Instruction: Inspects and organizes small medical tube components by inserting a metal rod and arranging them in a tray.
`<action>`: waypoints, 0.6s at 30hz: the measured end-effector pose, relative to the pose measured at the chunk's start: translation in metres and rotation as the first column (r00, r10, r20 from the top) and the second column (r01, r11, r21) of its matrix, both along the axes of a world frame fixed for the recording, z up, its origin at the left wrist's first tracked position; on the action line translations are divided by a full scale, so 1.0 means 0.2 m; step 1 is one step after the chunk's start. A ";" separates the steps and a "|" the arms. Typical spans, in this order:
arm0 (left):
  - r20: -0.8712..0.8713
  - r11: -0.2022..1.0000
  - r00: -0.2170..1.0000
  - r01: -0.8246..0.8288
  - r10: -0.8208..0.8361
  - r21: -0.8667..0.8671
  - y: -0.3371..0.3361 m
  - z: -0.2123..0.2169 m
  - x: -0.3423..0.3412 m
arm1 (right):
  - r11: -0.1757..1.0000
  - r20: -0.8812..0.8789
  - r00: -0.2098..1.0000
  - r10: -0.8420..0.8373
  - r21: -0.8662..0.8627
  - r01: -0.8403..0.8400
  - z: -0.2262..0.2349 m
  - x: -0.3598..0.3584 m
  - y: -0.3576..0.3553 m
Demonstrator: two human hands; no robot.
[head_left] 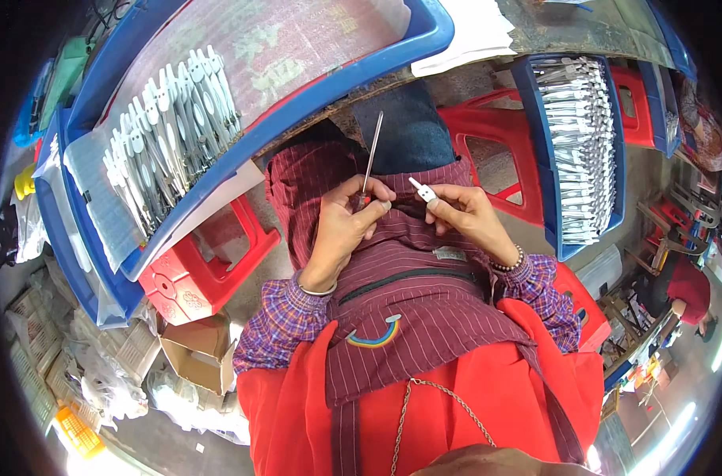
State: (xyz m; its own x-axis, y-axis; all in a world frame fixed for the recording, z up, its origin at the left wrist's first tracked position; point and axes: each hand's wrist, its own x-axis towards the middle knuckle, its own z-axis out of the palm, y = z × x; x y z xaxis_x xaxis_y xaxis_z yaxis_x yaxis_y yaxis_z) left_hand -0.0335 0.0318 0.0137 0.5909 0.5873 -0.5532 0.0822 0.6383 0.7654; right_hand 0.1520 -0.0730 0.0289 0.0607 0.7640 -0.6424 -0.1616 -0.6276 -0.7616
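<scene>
crates [424, 40] of blue plastic at 11 and 2 o'clock hold rows of grey-white metal tools [170, 131]. left hand [345, 226] grips a thin screwdriver [372, 155] upright near centre; right hand [464, 214] pinches a small white part [422, 190] just beside it. best keep the tip steady and the part firmly pinched.

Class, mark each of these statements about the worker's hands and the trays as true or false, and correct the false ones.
1. The left hand holds a thin metal rod. True.
2. The right hand is empty. False: it pinches a small white part.
3. The blue tray on the left holds rows of grey metal tools. True.
4. The stools under the trays are green. False: they are red.
5. The right wrist wears a bead bracelet. True.
</scene>
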 end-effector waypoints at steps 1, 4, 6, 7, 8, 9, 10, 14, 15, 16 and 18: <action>-0.007 1.000 1.000 0.013 -0.013 -0.003 0.00 -0.01 0.00 | 1.000 0.000 1.000 0.003 -0.005 -0.003 -0.01 0.00 0.00; -0.045 0.998 0.997 0.059 -0.060 -0.031 0.02 0.02 0.01 | 1.000 0.002 1.000 0.003 -0.011 -0.003 -0.02 0.01 -0.01; -0.080 0.995 0.993 0.080 -0.084 -0.053 0.02 0.03 0.00 | 1.000 -0.001 1.000 0.008 -0.008 -0.008 -0.04 0.01 -0.01; -0.083 0.992 0.991 0.102 -0.107 -0.071 0.02 0.02 0.00 | 1.000 -0.016 1.000 0.003 -0.010 -0.003 -0.04 0.02 -0.01; -0.084 0.988 0.988 0.124 -0.131 -0.090 0.02 0.01 -0.01 | 1.000 -0.028 1.000 -0.002 -0.013 0.002 -0.05 0.02 -0.01; -0.085 0.988 0.988 0.124 -0.132 -0.090 0.02 0.01 -0.01 | 1.000 -0.029 1.000 -0.003 -0.014 0.002 -0.05 0.02 -0.01; -0.082 0.985 0.986 0.135 -0.144 -0.105 0.03 0.01 -0.01 | 1.000 -0.019 1.000 0.004 -0.009 -0.004 -0.06 0.02 -0.01; -0.071 0.979 0.981 0.169 -0.178 -0.113 0.03 0.01 -0.02 | 1.000 -0.002 1.000 0.016 -0.003 -0.016 -0.07 0.02 -0.01; -0.071 0.979 0.981 0.171 -0.180 -0.114 0.03 0.01 -0.02 | 1.000 -0.002 1.000 0.014 -0.004 -0.014 -0.07 0.02 -0.01; -0.054 0.979 0.984 0.164 -0.172 -0.124 0.03 0.01 -0.02 | 1.000 -0.010 1.000 0.012 -0.007 -0.012 -0.06 0.02 -0.01; -0.036 0.978 0.986 0.158 -0.164 -0.134 0.03 0.00 -0.02 | 1.000 -0.019 1.000 0.008 -0.010 -0.008 -0.06 0.02 -0.01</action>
State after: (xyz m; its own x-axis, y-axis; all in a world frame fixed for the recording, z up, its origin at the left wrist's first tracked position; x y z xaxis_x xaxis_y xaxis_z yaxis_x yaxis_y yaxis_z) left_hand -0.0378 0.0375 0.0132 0.6437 0.4076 -0.6477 0.2255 0.7078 0.6695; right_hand 0.1558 -0.0745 0.0171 0.0423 0.7582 -0.6507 -0.1704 -0.6362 -0.7525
